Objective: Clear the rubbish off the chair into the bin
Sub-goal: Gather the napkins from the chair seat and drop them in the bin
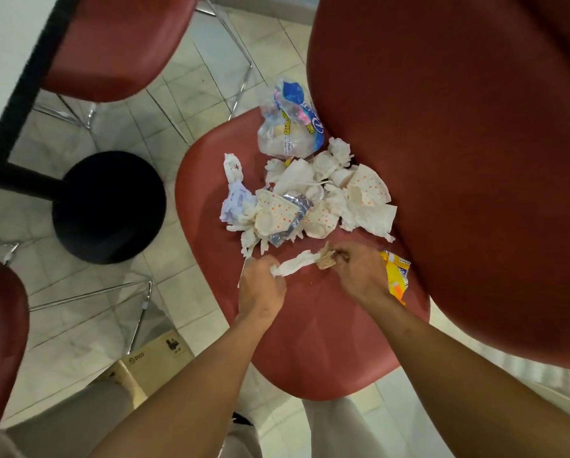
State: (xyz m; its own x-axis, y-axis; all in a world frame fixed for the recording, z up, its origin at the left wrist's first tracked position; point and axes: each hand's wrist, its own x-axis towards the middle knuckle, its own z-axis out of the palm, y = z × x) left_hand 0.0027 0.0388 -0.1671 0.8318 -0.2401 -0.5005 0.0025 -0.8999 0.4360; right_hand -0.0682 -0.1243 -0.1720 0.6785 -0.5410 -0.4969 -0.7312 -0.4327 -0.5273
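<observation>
A red chair seat carries a heap of rubbish: crumpled white tissues, spotted paper cups, a silver foil wrapper, a clear printed plastic bag and a yellow wrapper. My left hand grips one end of a twisted white tissue near the seat's middle. My right hand pinches brownish crumpled scraps at the tissue's other end, just left of the yellow wrapper. No bin shows clearly in this view.
The chair's red backrest rises at the right. A black round table base stands on the tiled floor to the left, under a white table. Two more red chairs sit left. A cardboard box lies near my legs.
</observation>
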